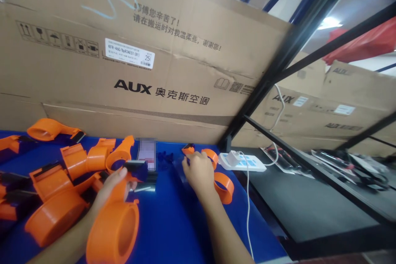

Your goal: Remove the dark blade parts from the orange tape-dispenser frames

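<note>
My left hand (119,183) is closed around an orange tape dispenser (114,227), whose ring hangs toward me and whose dark blue end (136,170) points away. On the blue tabletop (167,222), my right hand (198,171) is bent downward with its fingers curled; its fingertips are hidden, and what they grip cannot be made out. Just beyond it lies a small orange and dark piece (188,148). Close on its right are an orange dispenser (211,156) and an orange ring (224,188). Small dark blue parts (166,157) lie left of that hand.
More orange dispensers (57,212) are heaped at left. A phone-like screen (147,154) lies ahead, partly blurred. A large AUX carton (173,70) stands behind the table. To the right are a white power strip (241,161), its cable (248,214) and a black rack post (262,86).
</note>
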Available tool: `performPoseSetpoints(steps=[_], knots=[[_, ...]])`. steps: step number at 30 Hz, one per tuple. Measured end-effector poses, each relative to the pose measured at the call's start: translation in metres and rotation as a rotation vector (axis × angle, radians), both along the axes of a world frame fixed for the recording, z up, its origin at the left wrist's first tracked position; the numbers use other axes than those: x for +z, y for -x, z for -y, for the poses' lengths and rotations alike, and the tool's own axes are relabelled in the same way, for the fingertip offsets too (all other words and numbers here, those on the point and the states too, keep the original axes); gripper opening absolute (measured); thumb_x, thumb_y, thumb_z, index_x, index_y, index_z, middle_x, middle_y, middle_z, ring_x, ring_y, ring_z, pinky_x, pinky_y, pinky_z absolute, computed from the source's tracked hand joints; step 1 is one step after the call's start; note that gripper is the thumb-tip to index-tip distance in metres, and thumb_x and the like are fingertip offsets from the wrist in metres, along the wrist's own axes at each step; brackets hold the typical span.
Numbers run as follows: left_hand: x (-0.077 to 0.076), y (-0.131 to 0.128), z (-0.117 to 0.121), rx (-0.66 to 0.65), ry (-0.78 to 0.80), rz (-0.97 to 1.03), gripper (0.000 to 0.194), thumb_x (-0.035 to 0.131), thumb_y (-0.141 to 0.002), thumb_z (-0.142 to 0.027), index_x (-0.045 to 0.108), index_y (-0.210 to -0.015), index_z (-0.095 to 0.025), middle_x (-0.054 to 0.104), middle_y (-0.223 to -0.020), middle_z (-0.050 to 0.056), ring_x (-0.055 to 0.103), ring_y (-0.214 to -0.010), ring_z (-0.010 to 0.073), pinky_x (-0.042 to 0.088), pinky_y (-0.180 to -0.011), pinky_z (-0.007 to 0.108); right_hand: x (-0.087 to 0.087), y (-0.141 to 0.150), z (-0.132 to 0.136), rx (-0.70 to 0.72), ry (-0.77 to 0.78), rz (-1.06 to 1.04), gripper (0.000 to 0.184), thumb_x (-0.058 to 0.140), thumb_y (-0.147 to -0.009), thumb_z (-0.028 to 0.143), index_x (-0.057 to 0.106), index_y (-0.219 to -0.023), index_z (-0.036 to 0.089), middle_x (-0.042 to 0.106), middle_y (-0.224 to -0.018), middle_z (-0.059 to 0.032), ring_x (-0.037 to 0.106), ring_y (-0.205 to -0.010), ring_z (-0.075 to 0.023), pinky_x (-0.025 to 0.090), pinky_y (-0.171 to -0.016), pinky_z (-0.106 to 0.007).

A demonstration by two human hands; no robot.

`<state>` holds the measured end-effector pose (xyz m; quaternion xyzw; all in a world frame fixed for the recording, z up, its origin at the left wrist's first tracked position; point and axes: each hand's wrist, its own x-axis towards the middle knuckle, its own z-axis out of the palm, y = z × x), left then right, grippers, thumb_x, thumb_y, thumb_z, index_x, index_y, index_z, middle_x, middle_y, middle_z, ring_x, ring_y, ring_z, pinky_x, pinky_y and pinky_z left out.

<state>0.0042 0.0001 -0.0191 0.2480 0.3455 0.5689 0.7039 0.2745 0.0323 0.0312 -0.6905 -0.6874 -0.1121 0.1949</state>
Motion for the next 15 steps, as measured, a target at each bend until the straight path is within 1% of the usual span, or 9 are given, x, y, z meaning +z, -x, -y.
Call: performPoseSetpoints(steps=[2, 4, 5, 7, 8, 10, 11, 13, 15], knots=[[-0.001, 0.001, -0.004, -0.087, -0.037, -0.08, 0.042, 0.086, -0.071, -0.058, 0.074, -0.073, -0.018, 0.067, -0.06, 0.005, 0.058, -0.052, 0.0165, 0.048, -0.046, 0.026, -0.002, -0.001, 0.0, 0.007, 0.008, -0.002, 0.023, 0.06, -0.094, 0.021, 0.08, -0.086, 0.014, 0.077, -0.09, -0.018, 0.066, -0.096, -0.033, 0.047, -0.091, -0.042], [-0.003, 0.002, -0.008, -0.162, -0.072, -0.169, 0.051, 0.083, -0.069, -0.066, 0.071, -0.062, -0.016, 0.064, -0.055, 0.006, 0.053, -0.048, 0.0143, 0.043, -0.043, 0.025, -0.003, -0.002, 0.0, 0.019, 0.006, -0.022, 0.022, 0.061, -0.092, 0.019, 0.081, -0.086, 0.014, 0.076, -0.09, -0.0178, 0.066, -0.097, -0.033, 0.048, -0.09, -0.042], [-0.003, 0.002, -0.01, -0.18, -0.093, -0.208, 0.055, 0.081, -0.068, -0.069, 0.068, -0.057, -0.016, 0.062, -0.052, 0.007, 0.051, -0.045, 0.0137, 0.04, -0.042, 0.025, -0.003, -0.002, 0.0, 0.027, 0.0, -0.04, 0.021, 0.061, -0.092, 0.018, 0.081, -0.088, 0.014, 0.075, -0.09, -0.0182, 0.066, -0.098, -0.0335, 0.048, -0.09, -0.043], [-0.004, 0.001, -0.011, -0.172, -0.13, -0.253, 0.06, 0.081, -0.065, -0.073, 0.065, -0.053, -0.016, 0.058, -0.046, 0.006, 0.049, -0.043, 0.0132, 0.038, -0.042, 0.025, -0.002, 0.0, -0.001, 0.048, -0.024, -0.089, 0.022, 0.059, -0.093, 0.018, 0.081, -0.097, 0.012, 0.075, -0.095, -0.0198, 0.065, -0.1, -0.0349, 0.048, -0.092, -0.045], [-0.004, 0.0, -0.009, -0.153, -0.137, -0.259, 0.059, 0.081, -0.066, -0.072, 0.063, -0.054, -0.017, 0.057, -0.046, 0.005, 0.048, -0.042, 0.0129, 0.037, -0.042, 0.024, -0.001, 0.002, -0.001, 0.066, -0.039, -0.122, 0.024, 0.058, -0.095, 0.019, 0.08, -0.102, 0.012, 0.075, -0.098, -0.0202, 0.065, -0.102, -0.0351, 0.048, -0.093, -0.046], [-0.004, -0.004, -0.004, -0.093, -0.14, -0.256, 0.052, 0.081, -0.074, -0.066, 0.063, -0.064, -0.019, 0.059, -0.051, 0.001, 0.048, -0.045, 0.0116, 0.038, -0.046, 0.022, 0.002, 0.01, 0.001, 0.139, -0.056, -0.198, 0.028, 0.053, -0.101, 0.023, 0.078, -0.108, 0.013, 0.075, -0.103, -0.0181, 0.066, -0.103, -0.0324, 0.049, -0.095, -0.045], [-0.004, -0.006, -0.001, -0.056, -0.139, -0.255, 0.047, 0.08, -0.078, -0.062, 0.063, -0.069, -0.019, 0.059, -0.054, -0.001, 0.049, -0.048, 0.011, 0.039, -0.049, 0.021, 0.003, 0.015, 0.003, 0.191, -0.055, -0.237, 0.03, 0.05, -0.104, 0.025, 0.077, -0.11, 0.015, 0.076, -0.104, -0.0155, 0.067, -0.102, -0.0293, 0.051, -0.094, -0.042], [-0.004, -0.009, 0.004, 0.012, -0.128, -0.242, 0.037, 0.081, -0.083, -0.054, 0.064, -0.08, -0.021, 0.06, -0.059, -0.003, 0.05, -0.054, 0.0107, 0.041, -0.055, 0.021, 0.003, 0.028, 0.01, 0.325, -0.027, -0.31, 0.033, 0.044, -0.109, 0.03, 0.075, -0.112, 0.02, 0.077, -0.101, -0.0081, 0.071, -0.094, -0.0214, 0.055, -0.088, -0.033], [-0.004, -0.011, 0.007, 0.056, -0.114, -0.215, 0.033, 0.082, -0.083, -0.05, 0.066, -0.089, -0.022, 0.059, -0.062, -0.004, 0.05, -0.057, 0.0115, 0.043, -0.059, 0.021, 0.001, 0.044, 0.019, 0.508, 0.03, -0.418, 0.031, 0.045, -0.11, 0.033, 0.07, -0.124, 0.023, 0.077, -0.098, -0.0026, 0.072, -0.085, -0.016, 0.057, -0.078, -0.027]])
